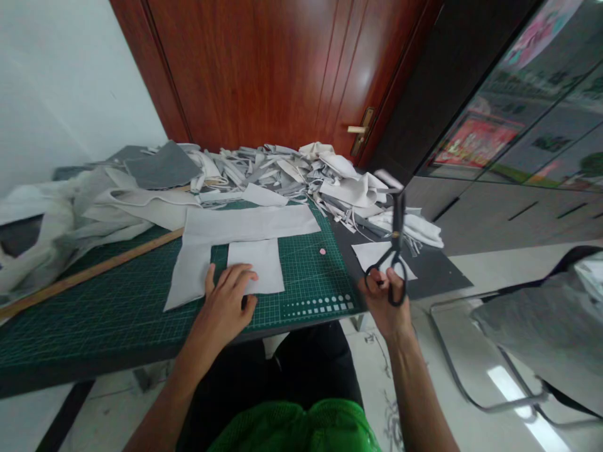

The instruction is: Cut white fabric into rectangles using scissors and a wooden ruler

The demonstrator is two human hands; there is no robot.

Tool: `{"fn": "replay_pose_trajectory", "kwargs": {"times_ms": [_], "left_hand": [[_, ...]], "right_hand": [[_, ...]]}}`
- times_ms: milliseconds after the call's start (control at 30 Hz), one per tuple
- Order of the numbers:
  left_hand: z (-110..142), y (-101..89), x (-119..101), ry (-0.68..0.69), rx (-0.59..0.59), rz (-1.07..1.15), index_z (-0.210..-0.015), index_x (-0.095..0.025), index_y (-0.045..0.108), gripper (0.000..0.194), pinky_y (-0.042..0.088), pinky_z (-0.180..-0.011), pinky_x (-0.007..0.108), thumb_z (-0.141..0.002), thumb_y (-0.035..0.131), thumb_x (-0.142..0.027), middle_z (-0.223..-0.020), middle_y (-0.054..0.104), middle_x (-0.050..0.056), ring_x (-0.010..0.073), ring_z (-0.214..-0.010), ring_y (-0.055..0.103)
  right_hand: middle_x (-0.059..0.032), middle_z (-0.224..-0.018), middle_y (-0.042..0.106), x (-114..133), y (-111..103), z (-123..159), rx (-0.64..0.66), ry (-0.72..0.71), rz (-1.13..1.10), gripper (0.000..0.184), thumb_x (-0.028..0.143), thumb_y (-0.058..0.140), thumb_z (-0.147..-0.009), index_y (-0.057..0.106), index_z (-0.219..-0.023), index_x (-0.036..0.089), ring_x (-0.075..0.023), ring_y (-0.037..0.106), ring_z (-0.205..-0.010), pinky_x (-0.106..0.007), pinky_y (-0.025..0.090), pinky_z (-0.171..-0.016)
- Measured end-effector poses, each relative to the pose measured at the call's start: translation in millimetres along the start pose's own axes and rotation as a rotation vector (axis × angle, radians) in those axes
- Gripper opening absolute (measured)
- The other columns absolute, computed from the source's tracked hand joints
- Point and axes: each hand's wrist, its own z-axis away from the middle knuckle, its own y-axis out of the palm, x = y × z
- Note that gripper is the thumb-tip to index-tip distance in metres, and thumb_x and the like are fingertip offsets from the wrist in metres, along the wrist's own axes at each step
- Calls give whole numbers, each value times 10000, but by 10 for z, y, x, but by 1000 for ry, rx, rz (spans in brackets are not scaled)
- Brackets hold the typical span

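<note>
My right hand [389, 301] is closed on the handles of a pair of black scissors [397, 216], which point up and away over the table's right side. My left hand [227, 300] lies with fingers spread on a white square of cloth [264, 267]. Around that square lies an L-shaped white cloth piece [240, 224], its long arm running behind and its short arm at the left. Both pieces rest on a green cutting mat [306, 263]. A small pink disc [323, 251] lies on the mat to the right of the square.
A long wooden ruler [108, 267] slants across the mat's left. Grey and white scraps [273, 166] are heaped along the back, before a brown door [264, 75]. Crumpled cloth [80, 220] fills the left end. A white piece [372, 253] lies at right; a metal-framed chair [471, 402] stands beyond.
</note>
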Motion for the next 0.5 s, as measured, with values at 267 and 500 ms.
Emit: {"fn": "replay_pose_trajectory", "kwargs": {"times_ms": [267, 500], "left_hand": [[-2, 38, 44, 12, -22, -13, -1134, -211, 621, 300, 111, -1270, 639, -888, 458, -155, -1301, 688, 127, 310, -1279, 608], [-10, 33, 43, -3, -19, 24, -1133, -220, 615, 292, 174, -1258, 662, -886, 473, -157, -1294, 681, 123, 324, -1275, 602]], "right_hand": [[32, -688, 357, -70, -132, -23, 175, -1, 43, 466, 690, 628, -870, 506, -830, 242, -171, 307, -639, -331, 325, -641], [35, -680, 377, -290, -26, 39, 346, -38, 301, 449, 657, 579, -932, 478, -807, 238, -160, 328, -638, -321, 294, -630]]}}
